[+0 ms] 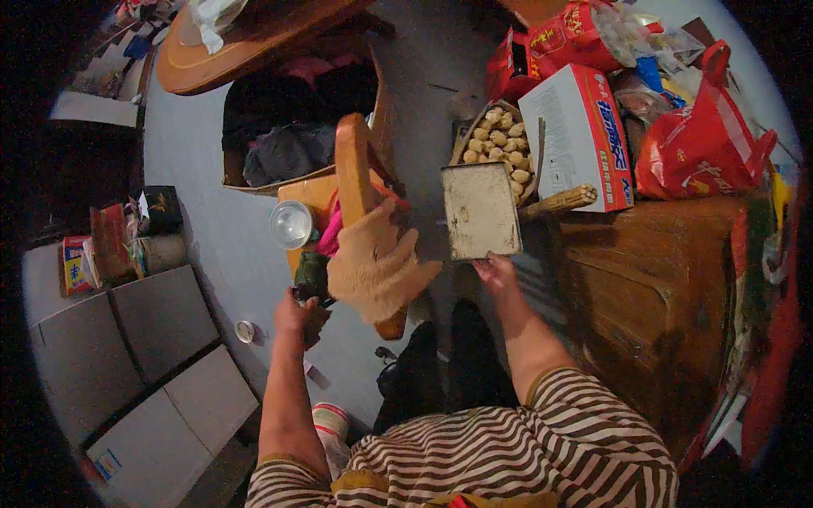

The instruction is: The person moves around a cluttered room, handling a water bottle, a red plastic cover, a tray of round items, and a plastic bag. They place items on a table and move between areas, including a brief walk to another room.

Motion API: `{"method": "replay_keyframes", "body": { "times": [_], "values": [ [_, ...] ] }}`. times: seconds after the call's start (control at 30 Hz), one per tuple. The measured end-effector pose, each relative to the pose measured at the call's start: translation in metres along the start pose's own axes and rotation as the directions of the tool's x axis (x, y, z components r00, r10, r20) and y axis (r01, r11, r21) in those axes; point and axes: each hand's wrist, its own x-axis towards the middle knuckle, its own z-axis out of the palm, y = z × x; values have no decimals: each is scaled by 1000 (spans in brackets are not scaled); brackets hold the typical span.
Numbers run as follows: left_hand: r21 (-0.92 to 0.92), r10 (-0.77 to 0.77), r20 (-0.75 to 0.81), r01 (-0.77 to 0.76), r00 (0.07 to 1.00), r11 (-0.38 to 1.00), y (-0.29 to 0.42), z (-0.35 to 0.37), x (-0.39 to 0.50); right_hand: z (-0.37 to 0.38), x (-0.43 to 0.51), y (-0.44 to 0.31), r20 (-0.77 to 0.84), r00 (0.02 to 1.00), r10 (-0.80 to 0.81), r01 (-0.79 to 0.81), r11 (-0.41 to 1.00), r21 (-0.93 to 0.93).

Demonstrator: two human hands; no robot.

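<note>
In the head view my right hand (497,270) grips the near edge of a flat, pale rectangular panel (481,213) with dark, worn edges. The panel is in front of a box of walnuts (498,136) and hides part of it. My left hand (302,317) is closed around a dark green object (311,273), whose kind I cannot make out. Between my hands stands a wooden chair, its curved rail (351,162) rising toward me. A tan furry cloth (375,273) hangs over the chair. Beside it, a clear plastic tub (291,224) rests on an orange-brown surface.
A cardboard box of dark clothes (286,152) sits under a wooden table (254,47). At right are a wooden cabinet (635,273), a white-and-red carton (565,133), a red plastic bag (698,149) and a bundled-stalk handle (562,200). Pale cabinets (165,305) stand at left.
</note>
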Motion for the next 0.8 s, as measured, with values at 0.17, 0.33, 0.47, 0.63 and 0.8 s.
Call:
{"method": "replay_keyframes", "body": {
  "times": [0.17, 0.33, 0.47, 0.63, 0.8],
  "values": [
    [-84, 55, -4, -55, 999, 995, -1, 25, 9, -4, 60, -14, -4, 938, -348, 325, 881, -343],
    [-103, -72, -174, 54, 982, 993, -26, 52, 26, 2, 126, -49, -382, 909, -166, 204, 977, 61],
    [-186, 36, -154, -64, 987, 980, -41, 65, 38, -11, 154, -71, -213, 956, -202, 187, 978, -90],
    [-203, 78, -160, -110, 984, 973, -40, 69, 9, -26, 177, -74, -343, 927, -151, 142, 989, -50],
    [-198, 63, -128, -88, 990, 976, -36, 67, -37, -47, 192, -80, -437, 896, -80, 68, 997, -43]
  ]
}}
